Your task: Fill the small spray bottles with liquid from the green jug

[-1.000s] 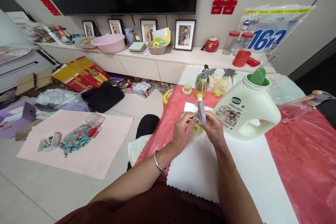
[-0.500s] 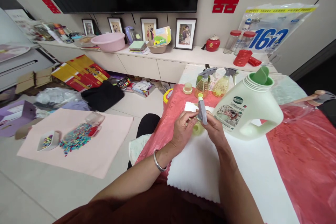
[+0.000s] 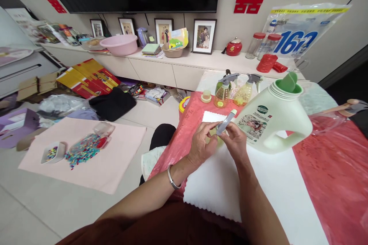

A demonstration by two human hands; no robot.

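Observation:
Between my two hands stands a small spray bottle with a grey trigger head and a pale yellow nozzle pointing away and to the right. The fingers of my left hand are closed around its neck, and my right hand pinches the head from the other side. The bottle's yellowish body is mostly hidden behind the fingers. Under it lies a white scalloped-edge mat. A big pale green detergent jug, its green cap resting in the open mouth, stands right beside my right hand.
Behind my hands are two more spray bottles, one amber and one yellowish, plus a small round cap. Red plastic sheeting covers the table. Colourful beads lie on a pink sheet at left.
The grey spray head has turned, so its nozzle has swung from pointing straight away to pointing right. Both hands stay at the bottle, with fingers slightly shifted.

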